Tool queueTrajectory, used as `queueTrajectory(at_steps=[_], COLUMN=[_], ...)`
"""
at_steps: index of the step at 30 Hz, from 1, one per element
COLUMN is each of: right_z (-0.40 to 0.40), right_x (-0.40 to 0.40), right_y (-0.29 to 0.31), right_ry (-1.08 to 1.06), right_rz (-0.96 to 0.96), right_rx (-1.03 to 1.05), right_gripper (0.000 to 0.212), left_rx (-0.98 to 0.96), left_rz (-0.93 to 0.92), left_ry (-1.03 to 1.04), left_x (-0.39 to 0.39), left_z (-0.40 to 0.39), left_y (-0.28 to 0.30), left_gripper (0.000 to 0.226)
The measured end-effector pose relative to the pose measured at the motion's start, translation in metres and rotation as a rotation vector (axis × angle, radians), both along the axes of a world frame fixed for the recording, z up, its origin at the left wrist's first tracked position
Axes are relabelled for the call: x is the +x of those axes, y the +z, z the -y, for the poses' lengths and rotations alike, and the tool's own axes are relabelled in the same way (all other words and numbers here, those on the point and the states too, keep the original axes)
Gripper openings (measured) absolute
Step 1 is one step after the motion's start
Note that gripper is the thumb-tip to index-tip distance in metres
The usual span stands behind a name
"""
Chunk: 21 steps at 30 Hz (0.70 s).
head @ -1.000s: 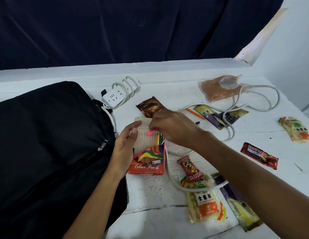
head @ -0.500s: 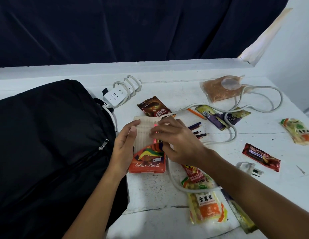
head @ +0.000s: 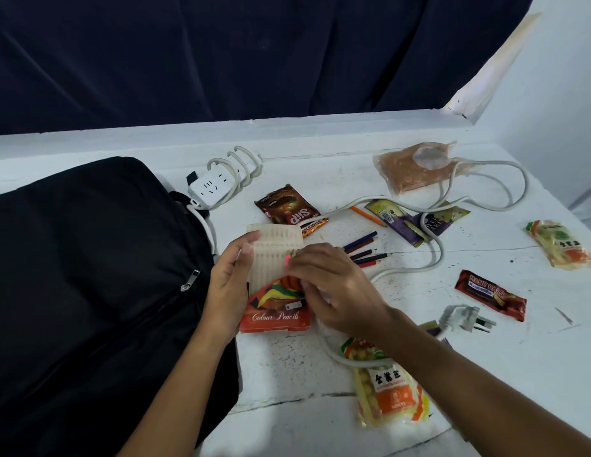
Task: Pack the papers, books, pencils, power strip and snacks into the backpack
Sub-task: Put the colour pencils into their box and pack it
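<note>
White tabletop [head: 320, 357], scuffed and speckled, with a dark curtain [head: 221, 54] hanging behind it. At the middle, the left hand [head: 229, 285] holds the pencil box [head: 276, 311] by its left edge, fingers curled loosely along the side, thumb up by the pale ribbed tray [head: 274, 245] that sticks out of the box's top. The right hand [head: 333, 288] lies over the box's right side, fingertips pinched on a pink pencil [head: 288, 259] at the tray; how much of the pencil is inside, I cannot tell. Just right of that hand lie loose pencils [head: 365, 250], fanned on the table. An orange pencil [head: 366, 215] lies farther back. The black backpack [head: 89, 275] lies flat on the left, touching the left wrist, its zipper pull [head: 190, 280] showing. Behind the box sits a brown snack [head: 289, 206], and behind that the power strip [head: 210, 188] beside the backpack's top; its white cord [head: 432, 249] loops across the table to the plug [head: 465, 319] near the right forearm. Other snacks are scattered: a purple pair [head: 416, 219], an orange bag [head: 416, 169] at the back, a red bar [head: 490, 293], a yellow pack [head: 561, 247] at far right, and a peanut pack [head: 389, 394] under the right forearm.
</note>
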State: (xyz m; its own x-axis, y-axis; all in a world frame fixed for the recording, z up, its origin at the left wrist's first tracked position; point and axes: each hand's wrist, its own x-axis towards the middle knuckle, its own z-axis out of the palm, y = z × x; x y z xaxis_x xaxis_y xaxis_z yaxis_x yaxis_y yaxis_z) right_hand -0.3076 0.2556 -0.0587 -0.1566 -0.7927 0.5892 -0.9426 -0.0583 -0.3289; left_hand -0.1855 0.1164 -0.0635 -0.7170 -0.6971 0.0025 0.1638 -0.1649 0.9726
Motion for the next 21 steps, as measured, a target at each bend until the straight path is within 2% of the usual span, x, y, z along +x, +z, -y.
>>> queueTrajectory(at_steps=[3, 6, 8, 11, 15, 18, 21], right_z=[-0.003, -0.01, -0.013, -0.011, -0.007, -0.004, -0.002], right_x=[-0.023, -0.06, -0.08, -0.092, -0.095, -0.1, -0.099], right_y=[0.003, 0.004, 0.002, -0.001, 0.0, 0.002, 0.011], right_ry=[-0.185, -0.46, -0.543, -0.506, -0.472, -0.46, -0.51], right_rz=[0.041, 0.047, 0.048, -0.075, -0.234, -0.212, -0.116], right_rx=[-0.011, 0.235, 0.396, 0.538, 0.563, 0.608, 0.61], right_gripper=[0.029, 0.04, 0.044, 0.043, 0.038, 0.04, 0.033], left_rx=[-0.003, -0.001, 0.001, 0.005, -0.004, -0.026, -0.038], left_rz=[0.015, 0.015, 0.018, 0.024, 0.035, 0.044, 0.043], left_ry=[-0.019, -0.025, -0.03, -0.036, -0.031, -0.038, -0.036], left_x=[0.0, 0.0, 0.0, 0.0, 0.0, 0.0, 0.0], left_z=[0.0, -0.001, -0.001, 0.0, 0.0, 0.001, 0.001], left_y=[0.0, 0.001, 0.002, 0.001, 0.001, 0.002, 0.0], left_gripper=[0.07, 0.07, 0.076, 0.081, 0.083, 0.086, 0.086])
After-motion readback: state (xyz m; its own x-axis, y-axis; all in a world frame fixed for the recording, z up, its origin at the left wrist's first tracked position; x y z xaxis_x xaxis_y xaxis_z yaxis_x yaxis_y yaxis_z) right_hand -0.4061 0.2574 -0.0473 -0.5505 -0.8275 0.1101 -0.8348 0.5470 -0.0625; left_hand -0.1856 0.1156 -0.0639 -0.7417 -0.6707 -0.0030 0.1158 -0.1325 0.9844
